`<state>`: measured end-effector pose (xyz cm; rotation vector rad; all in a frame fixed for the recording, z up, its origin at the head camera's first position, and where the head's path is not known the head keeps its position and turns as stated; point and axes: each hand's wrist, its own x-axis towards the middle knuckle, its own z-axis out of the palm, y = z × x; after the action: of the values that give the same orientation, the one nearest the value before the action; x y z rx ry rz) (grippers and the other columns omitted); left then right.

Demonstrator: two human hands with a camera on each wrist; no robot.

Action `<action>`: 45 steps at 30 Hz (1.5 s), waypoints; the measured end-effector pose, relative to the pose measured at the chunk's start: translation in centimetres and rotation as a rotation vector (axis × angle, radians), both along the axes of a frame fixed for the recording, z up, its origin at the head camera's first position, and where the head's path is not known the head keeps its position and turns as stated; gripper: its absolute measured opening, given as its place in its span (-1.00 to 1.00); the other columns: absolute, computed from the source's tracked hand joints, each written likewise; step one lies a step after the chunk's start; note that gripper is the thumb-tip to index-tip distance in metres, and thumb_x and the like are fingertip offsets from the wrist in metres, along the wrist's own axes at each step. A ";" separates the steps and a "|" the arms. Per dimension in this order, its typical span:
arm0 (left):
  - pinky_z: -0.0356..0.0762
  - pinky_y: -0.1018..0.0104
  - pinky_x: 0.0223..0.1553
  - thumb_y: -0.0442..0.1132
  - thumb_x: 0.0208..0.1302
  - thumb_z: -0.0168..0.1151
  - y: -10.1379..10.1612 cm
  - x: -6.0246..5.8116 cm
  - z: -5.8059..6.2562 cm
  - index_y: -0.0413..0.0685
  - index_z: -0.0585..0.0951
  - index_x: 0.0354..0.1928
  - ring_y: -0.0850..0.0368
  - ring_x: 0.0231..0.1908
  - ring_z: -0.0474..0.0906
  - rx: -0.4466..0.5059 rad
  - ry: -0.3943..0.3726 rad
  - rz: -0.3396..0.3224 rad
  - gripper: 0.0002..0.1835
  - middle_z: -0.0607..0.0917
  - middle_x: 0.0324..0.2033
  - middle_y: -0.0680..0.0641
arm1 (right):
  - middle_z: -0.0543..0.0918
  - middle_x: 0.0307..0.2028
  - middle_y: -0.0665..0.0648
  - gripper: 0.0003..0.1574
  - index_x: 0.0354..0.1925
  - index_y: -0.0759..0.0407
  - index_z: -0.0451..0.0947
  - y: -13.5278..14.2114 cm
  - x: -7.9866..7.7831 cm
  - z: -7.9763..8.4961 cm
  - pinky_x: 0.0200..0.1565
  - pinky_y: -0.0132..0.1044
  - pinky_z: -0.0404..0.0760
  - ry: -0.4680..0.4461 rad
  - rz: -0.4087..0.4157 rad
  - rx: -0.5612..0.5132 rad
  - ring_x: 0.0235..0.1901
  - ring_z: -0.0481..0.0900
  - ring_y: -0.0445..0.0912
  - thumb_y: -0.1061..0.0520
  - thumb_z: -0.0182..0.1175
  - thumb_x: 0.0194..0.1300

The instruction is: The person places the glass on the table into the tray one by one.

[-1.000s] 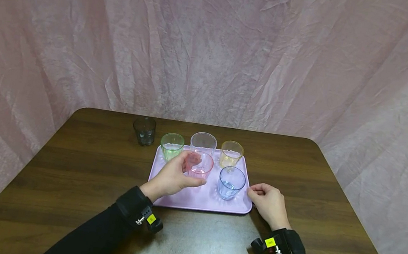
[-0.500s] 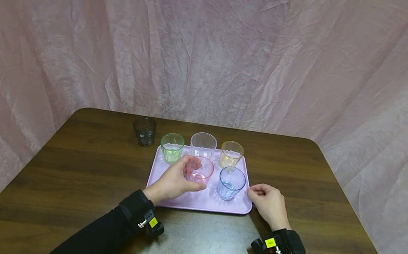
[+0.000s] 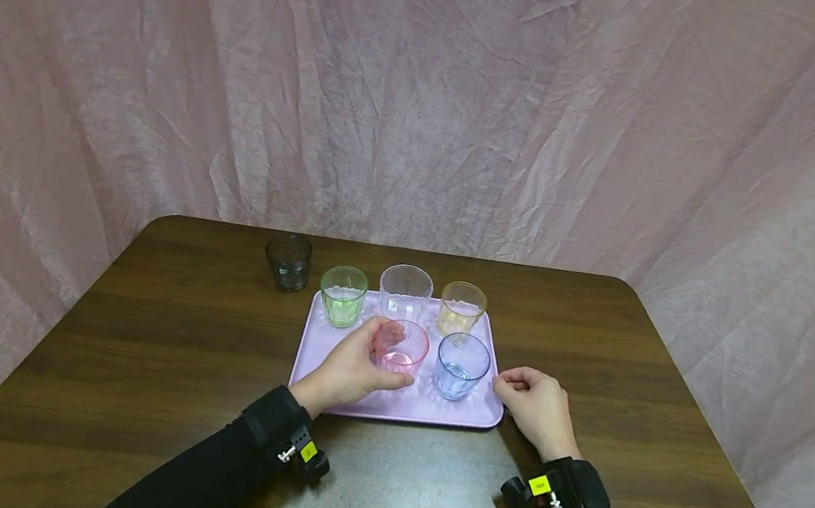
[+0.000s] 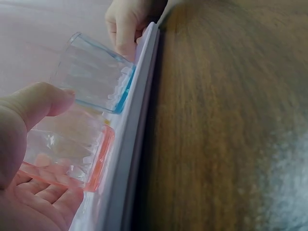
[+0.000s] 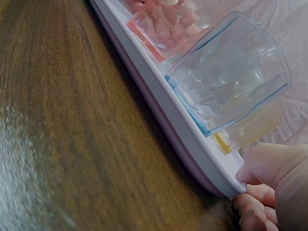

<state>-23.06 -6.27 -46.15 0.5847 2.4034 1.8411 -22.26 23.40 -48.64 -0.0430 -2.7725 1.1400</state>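
My left hand [image 3: 352, 368] holds a pink glass [image 3: 406, 360] upright at the front middle of the lilac tray [image 3: 390, 407], fingers behind it and thumb in front. In the left wrist view the glass's thick pink base [image 4: 99, 159] is low by the tray rim; whether it touches the tray I cannot tell. To its right stands a blue glass [image 3: 460, 373]. My right hand [image 3: 537, 407] pinches the tray's right edge, thumb on top and fingers below, as the right wrist view shows. A green glass [image 3: 342, 301], a clear glass [image 3: 406, 287] and a yellow glass [image 3: 460, 314] stand along the tray's back.
A dark grey glass [image 3: 289, 264] stands on the wooden table [image 3: 178, 345] behind and left of the tray. Beyond the table's far edge hangs a pink curtain [image 3: 424, 105].
My left hand has moved down and slightly toward me with the pink glass, lowering it toward the tray. My right hand stays at the tray's edge.
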 end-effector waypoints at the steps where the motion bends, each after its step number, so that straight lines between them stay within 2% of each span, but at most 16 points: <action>1: 0.35 -0.05 0.20 -0.42 -0.09 0.59 0.0 0.0 0.0 -0.34 0.37 0.19 -0.13 0.14 0.42 -0.007 0.000 0.004 -0.22 0.52 0.13 -0.27 | 0.67 -0.49 0.00 -0.79 -0.32 0.16 0.70 0.0 0.0 0.0 -0.44 -0.26 0.50 0.001 0.000 0.001 -0.50 0.52 -0.11 0.02 0.37 0.22; 6: 0.36 -0.01 0.21 -0.39 -0.08 0.60 -0.1 0.2 -0.2 -0.30 0.37 0.19 -0.08 0.14 0.43 -0.024 -0.023 0.020 -0.22 0.53 0.14 -0.25 | 0.68 -0.49 -0.01 -0.80 -0.33 0.15 0.70 0.0 0.0 0.0 -0.44 -0.26 0.50 0.007 0.003 0.004 -0.49 0.53 -0.12 0.03 0.37 0.22; 7: 0.36 0.02 0.21 -0.37 -0.08 0.61 -0.1 -0.2 -0.7 -0.27 0.37 0.20 -0.04 0.14 0.43 -0.032 -0.025 0.020 -0.21 0.53 0.15 -0.22 | 0.68 -0.49 -0.01 -0.80 -0.32 0.15 0.70 0.0 0.0 0.0 -0.43 -0.26 0.50 0.006 0.004 0.005 -0.49 0.53 -0.12 0.03 0.37 0.22; 15: 0.38 0.03 0.20 -0.38 -0.09 0.62 -0.1 -0.1 -0.9 -0.27 0.35 0.21 -0.03 0.16 0.42 -0.024 -0.028 0.014 -0.18 0.51 0.17 -0.22 | 0.68 -0.48 0.01 -0.80 -0.32 0.16 0.70 0.0 0.0 0.0 -0.44 -0.27 0.50 -0.004 0.002 -0.004 -0.48 0.53 -0.11 0.03 0.37 0.23; 28: 0.51 0.05 0.07 -0.18 -0.16 0.68 -0.2 0.2 -1.0 -0.20 0.27 0.33 -0.01 0.08 0.45 -0.074 -0.024 0.047 0.02 0.48 0.16 -0.18 | 0.68 -0.50 0.00 -0.80 -0.33 0.14 0.70 -0.1 0.0 0.2 -0.43 -0.25 0.50 0.001 0.009 0.004 -0.49 0.53 -0.12 0.02 0.36 0.23; 37: 0.45 0.02 0.12 0.03 -0.22 0.69 -0.6 0.7 -0.2 -0.04 0.26 0.36 0.01 0.14 0.36 -0.109 -0.056 0.084 0.10 0.41 0.22 -0.12 | 0.68 -0.49 -0.01 -0.80 -0.33 0.14 0.71 0.0 0.0 0.1 -0.42 -0.26 0.50 0.017 0.010 0.015 -0.49 0.54 -0.13 0.03 0.36 0.22; 41: 0.40 0.00 0.17 0.01 -0.23 0.70 -1.0 0.9 -0.2 -0.04 0.29 0.35 0.02 0.18 0.34 -0.084 -0.051 0.096 0.08 0.43 0.21 -0.08 | 0.68 -0.49 0.00 -0.80 -0.33 0.14 0.71 0.0 0.0 0.1 -0.43 -0.26 0.50 0.011 0.007 0.009 -0.48 0.54 -0.12 0.03 0.36 0.22; 45: 0.31 -0.04 0.24 -0.06 -0.22 0.70 -1.5 1.1 -0.1 -0.13 0.30 0.34 -0.01 0.19 0.33 -0.033 -0.042 0.088 0.06 0.43 0.21 -0.14 | 0.68 -0.49 0.00 -0.81 -0.33 0.15 0.71 0.0 0.0 0.1 -0.43 -0.26 0.50 0.011 0.006 0.007 -0.49 0.54 -0.12 0.03 0.37 0.22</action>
<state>-22.00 -7.79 -46.25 0.4400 2.4653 1.8232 -22.21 23.43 -48.56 -0.0272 -2.7688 1.1283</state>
